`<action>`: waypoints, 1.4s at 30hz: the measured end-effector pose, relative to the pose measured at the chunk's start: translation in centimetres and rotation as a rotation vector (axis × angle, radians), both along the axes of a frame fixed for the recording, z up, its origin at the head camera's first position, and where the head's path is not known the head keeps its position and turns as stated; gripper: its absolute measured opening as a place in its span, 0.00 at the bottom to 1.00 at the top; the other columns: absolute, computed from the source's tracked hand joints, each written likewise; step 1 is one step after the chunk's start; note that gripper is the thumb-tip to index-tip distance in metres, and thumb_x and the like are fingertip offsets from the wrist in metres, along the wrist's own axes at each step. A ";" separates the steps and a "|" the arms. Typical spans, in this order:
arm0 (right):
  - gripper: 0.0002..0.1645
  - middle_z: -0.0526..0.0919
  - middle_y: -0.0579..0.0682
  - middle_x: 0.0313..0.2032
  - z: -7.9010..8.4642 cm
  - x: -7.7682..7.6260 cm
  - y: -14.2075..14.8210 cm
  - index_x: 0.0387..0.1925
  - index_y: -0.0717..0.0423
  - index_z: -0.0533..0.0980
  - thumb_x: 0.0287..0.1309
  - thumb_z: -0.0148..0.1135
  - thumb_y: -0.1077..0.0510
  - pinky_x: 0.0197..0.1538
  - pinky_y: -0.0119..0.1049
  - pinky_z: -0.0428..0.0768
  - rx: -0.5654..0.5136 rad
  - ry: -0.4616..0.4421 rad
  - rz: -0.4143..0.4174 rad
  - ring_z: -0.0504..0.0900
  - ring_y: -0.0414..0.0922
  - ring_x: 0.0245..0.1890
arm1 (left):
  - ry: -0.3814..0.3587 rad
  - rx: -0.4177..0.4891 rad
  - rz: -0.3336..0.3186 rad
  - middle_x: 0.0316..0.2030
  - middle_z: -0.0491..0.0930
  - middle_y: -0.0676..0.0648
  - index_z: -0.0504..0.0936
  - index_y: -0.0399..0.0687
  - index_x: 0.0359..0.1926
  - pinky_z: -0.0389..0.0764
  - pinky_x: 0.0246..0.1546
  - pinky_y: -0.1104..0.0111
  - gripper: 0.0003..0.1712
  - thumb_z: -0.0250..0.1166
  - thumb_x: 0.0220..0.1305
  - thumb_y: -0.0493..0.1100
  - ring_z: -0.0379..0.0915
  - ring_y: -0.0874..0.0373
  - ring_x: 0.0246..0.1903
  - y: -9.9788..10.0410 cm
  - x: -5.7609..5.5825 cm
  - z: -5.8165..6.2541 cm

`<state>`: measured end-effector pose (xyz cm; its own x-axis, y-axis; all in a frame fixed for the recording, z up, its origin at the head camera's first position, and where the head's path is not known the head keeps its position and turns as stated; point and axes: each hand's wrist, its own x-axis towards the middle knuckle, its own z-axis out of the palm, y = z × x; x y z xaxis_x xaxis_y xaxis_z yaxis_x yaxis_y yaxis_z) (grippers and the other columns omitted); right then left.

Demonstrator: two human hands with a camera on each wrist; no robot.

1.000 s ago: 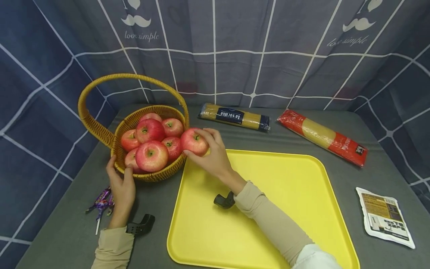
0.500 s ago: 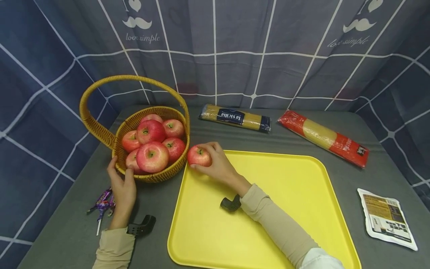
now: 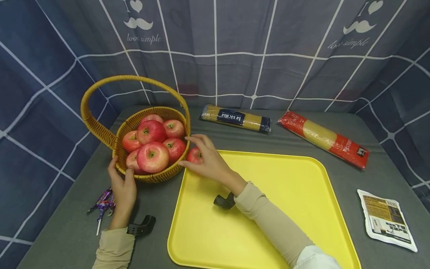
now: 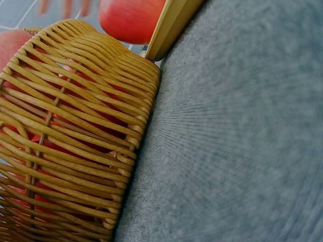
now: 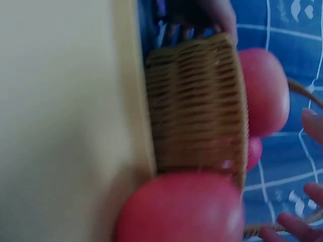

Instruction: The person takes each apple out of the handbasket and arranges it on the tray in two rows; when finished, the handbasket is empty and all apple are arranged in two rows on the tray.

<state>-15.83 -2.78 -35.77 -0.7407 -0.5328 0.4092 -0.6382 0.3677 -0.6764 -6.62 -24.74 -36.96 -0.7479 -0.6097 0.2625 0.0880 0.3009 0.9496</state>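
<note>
A woven basket (image 3: 158, 178) with a tall looped handle holds several red apples (image 3: 152, 157). My left hand (image 3: 123, 190) grips its near left rim, thumb over the edge and fingers outside. One more apple (image 3: 195, 155) rests at the far left corner of the yellow tray (image 3: 262, 209), partly hidden behind my right hand (image 3: 209, 160). That hand hovers above it, thumb and fingers spread toward the basket's right rim, holding nothing. In the right wrist view this apple (image 5: 181, 212) sits by the tray edge, with the right fingers (image 5: 298, 227) apart from it.
Two packs of spaghetti, one blue-labelled (image 3: 235, 118) and one red (image 3: 324, 139), lie behind the tray. A white pouch (image 3: 386, 219) is to the right. Purple-wrapped lollipops (image 3: 103, 203) lie beside my left wrist. A tile-patterned curtain (image 3: 235, 48) closes off the back and sides.
My right hand has brought an apple from beside the basket down to the tray's corner and let go of it, then moved up and left toward the basket rim. The left hand keeps its grip.
</note>
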 end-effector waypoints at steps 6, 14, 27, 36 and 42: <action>0.43 0.59 0.47 0.65 1.6 0.1 -3.7 0.64 0.45 0.60 0.47 0.65 0.43 0.62 0.41 0.65 0.006 0.106 0.152 0.56 0.40 0.66 | -0.020 -0.027 0.026 0.66 0.55 0.42 0.54 0.43 0.65 0.49 0.67 0.64 0.30 0.49 0.62 0.38 0.50 0.52 0.66 -1.7 -0.8 -2.4; 0.44 0.57 0.49 0.65 2.4 0.4 -7.8 0.63 0.38 0.61 0.44 0.65 0.37 0.62 0.40 0.64 0.095 0.162 0.228 0.57 0.42 0.63 | -0.037 -0.030 0.022 0.65 0.56 0.43 0.54 0.43 0.65 0.54 0.64 0.63 0.30 0.49 0.63 0.40 0.53 0.54 0.63 -1.6 -0.8 -2.4; 0.35 0.65 0.44 0.58 2.5 0.2 -7.0 0.55 0.37 0.70 0.42 0.66 0.38 0.59 0.34 0.68 0.111 0.093 0.167 0.60 0.38 0.60 | -0.027 -0.077 0.023 0.65 0.57 0.40 0.55 0.41 0.65 0.51 0.66 0.58 0.30 0.51 0.62 0.40 0.51 0.52 0.65 -1.7 -1.0 -2.5; 0.34 0.69 0.42 0.54 2.9 -1.6 0.0 0.52 0.35 0.73 0.38 0.70 0.40 0.53 0.37 0.73 -0.021 -0.010 0.084 0.67 0.39 0.54 | -0.013 -0.057 0.021 0.65 0.55 0.41 0.54 0.43 0.65 0.49 0.67 0.60 0.31 0.50 0.62 0.39 0.49 0.51 0.66 -1.7 -1.0 -2.3; 0.34 0.70 0.40 0.52 1.8 -2.3 6.0 0.52 0.34 0.73 0.37 0.70 0.40 0.53 0.39 0.72 0.027 -0.053 -0.011 0.70 0.39 0.53 | -0.026 -0.070 0.038 0.65 0.57 0.40 0.55 0.42 0.65 0.48 0.67 0.63 0.31 0.51 0.61 0.39 0.49 0.52 0.66 -1.8 -0.6 -2.5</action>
<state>-18.15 3.19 -33.97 -0.7666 -0.5350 0.3551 -0.5979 0.3930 -0.6986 -7.21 -26.58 -39.50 -0.7318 -0.6184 0.2864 0.0510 0.3694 0.9279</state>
